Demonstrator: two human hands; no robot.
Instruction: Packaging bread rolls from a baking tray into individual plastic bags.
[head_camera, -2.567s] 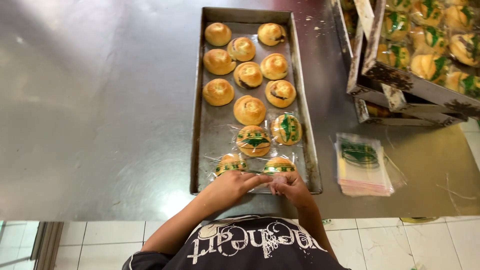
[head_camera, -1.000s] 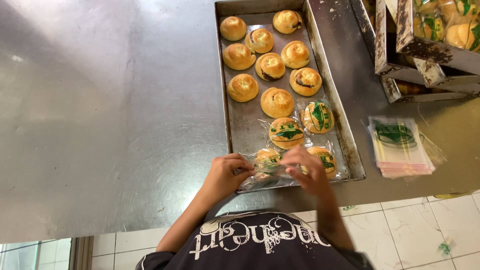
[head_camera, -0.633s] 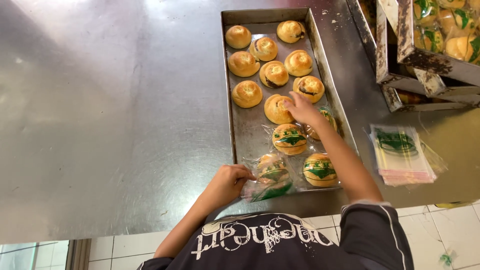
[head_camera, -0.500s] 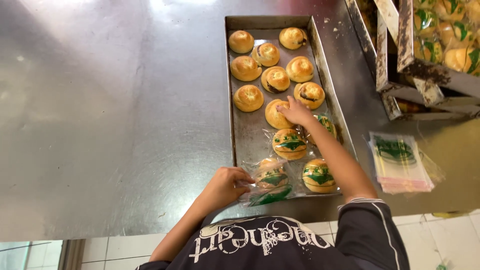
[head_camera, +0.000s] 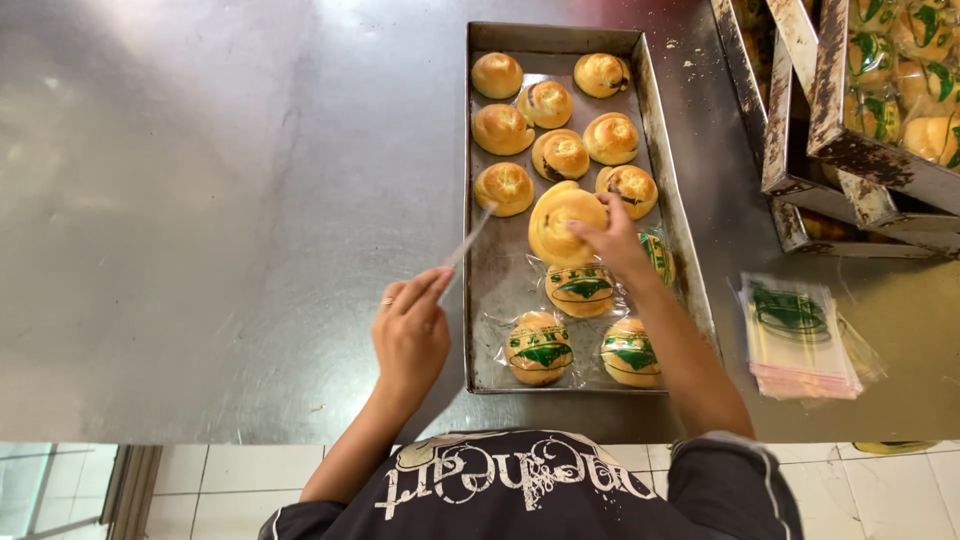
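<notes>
Fingers of my right hand (head_camera: 612, 238) are stretched forward and closed on a large unwrapped bun (head_camera: 562, 222) lifted in the middle of the metal tray (head_camera: 478, 330). My left hand (head_camera: 410, 330) is raised over the counter (head_camera: 200, 200) just left of the tray, pinching what looks like a thin clear bag (head_camera: 468, 236), seen edge-on and hard to make out. Wrapped buns (head_camera: 540, 347) lie in the tray's near end, just below my right hand. My right wrist partly covers one wrapped bun.
</notes>
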